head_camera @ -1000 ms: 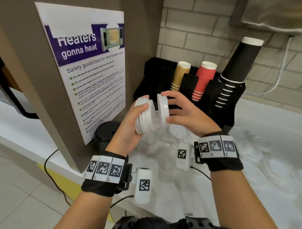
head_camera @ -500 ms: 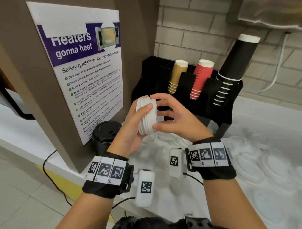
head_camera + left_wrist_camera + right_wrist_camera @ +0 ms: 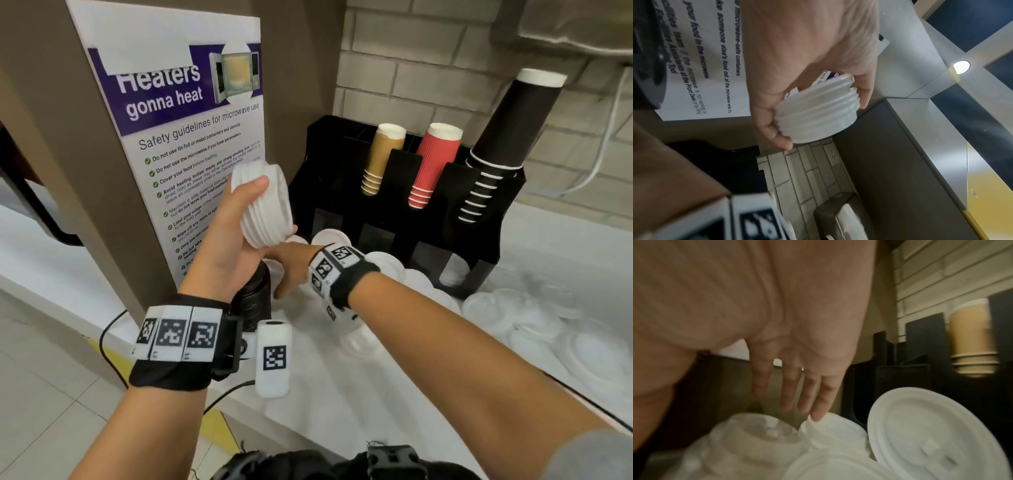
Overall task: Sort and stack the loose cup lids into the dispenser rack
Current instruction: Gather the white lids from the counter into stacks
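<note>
My left hand [image 3: 236,233] [image 3: 809,91] grips a stack of several white lids [image 3: 265,205] [image 3: 818,112], held up and tilted in front of the poster. My right hand [image 3: 291,263] [image 3: 797,394] reaches down to the left, fingers straight, just above loose white lids [image 3: 830,426] on the counter; its little finger touches one lid's rim. A large white lid [image 3: 931,434] leans beside it. The black dispenser rack [image 3: 404,205] stands at the back with tan, red and black cup stacks. More loose lids [image 3: 520,315] lie to the right.
A stack of black lids [image 3: 255,294] stands on the counter below my left hand. The brown cabinet with the microwave poster [image 3: 185,137] closes the left side. A brick wall runs behind the rack. A cable [image 3: 113,329] hangs over the counter's front edge.
My right hand has left the lid stack and dropped towards the loose lids on the counter. My left hand has lifted the stack and holds it alone.
</note>
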Available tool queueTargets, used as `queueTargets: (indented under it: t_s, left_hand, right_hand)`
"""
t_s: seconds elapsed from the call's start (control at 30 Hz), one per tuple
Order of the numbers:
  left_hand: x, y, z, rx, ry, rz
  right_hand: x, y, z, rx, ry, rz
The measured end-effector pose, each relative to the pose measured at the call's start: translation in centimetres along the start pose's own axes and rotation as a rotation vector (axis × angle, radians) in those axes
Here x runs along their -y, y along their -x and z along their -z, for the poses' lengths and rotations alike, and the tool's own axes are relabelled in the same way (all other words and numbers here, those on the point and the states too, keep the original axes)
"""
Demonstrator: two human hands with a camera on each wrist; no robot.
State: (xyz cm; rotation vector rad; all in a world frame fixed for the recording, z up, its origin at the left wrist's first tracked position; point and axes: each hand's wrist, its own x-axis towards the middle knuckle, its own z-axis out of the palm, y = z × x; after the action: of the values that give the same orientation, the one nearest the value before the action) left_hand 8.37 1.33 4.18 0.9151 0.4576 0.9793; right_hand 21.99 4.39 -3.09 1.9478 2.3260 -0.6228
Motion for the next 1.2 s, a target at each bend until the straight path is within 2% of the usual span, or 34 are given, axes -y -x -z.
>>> queueTargets:
  t_s: [0.1,0.17,0.27,0.33,0.4,0.47,0.53,0.6,0.7,0.9,1.03,1.13,1.2]
  left_hand:
    - [-0.1,0.0,0.1,-0.012,0.011,-0.010]
    - [-0.1,-0.1,0.3,-0.004,0.011,-0.010]
    - [-0.1,-0.2,0.6,0.011,0.007,-0.009]
    - [-0.1,-0.3,0.9,0.009,0.017,-0.008]
    - [-0.1,-0.4,1.0,0.009,0.016,-0.011]
    - [0.1,-0.6,1.0,0.014,0.014,-0.009]
    - [0.2,-0.7,0.7,0.023,0.022,-0.011]
    - [0.4,-1.0,0.4,0.028,0.038,-0.009]
    - [0.7,-1.3,0.4,0.014,0.037,-0.001]
    - [0.6,-1.5,0.9,0.001,0.084,-0.002]
    - [0.6,-1.5,1.2,-0.006,0.074,-0.008]
    - [0.5,-1.6,0.9,0.007,0.045,-0.025]
    - [0.8,-1.6,0.9,0.016,0.041,-0.034]
  right_hand:
    - [0.0,-2.6,-1.1,0.002,0.301,-0.001]
    - [-0.5,-4.0,-1.9,-0.014,0.388,-0.039]
    - [-1.1,-4.8,-2.7,-0.056,0.374,-0.043]
    - [-1.8,-4.3,-2.0,-0.074,0.219,-0.050]
    - [-2.8,-3.2,-0.2,0.002,0.164,-0.120]
    - [-3.8,-2.3,1.7,0.079,0.274,-0.232]
    - [-3.8,-1.4,2.7,0.117,0.421,-0.276]
    - [-3.2,-1.2,2.3,0.141,0.360,-0.207]
    - [-1.6,-1.3,-0.1,0.139,0.275,-0.024]
    - [-1.5,-1.9,-2.3,0.109,0.340,-0.021]
    - [-2.4,-0.4,-0.6,-0.012,0.157,-0.061]
    - [-3.7,1.5,2.4,-0.147,-0.132,-0.101]
    - [-4.2,3.2,3.9,-0.298,-0.365,-0.091]
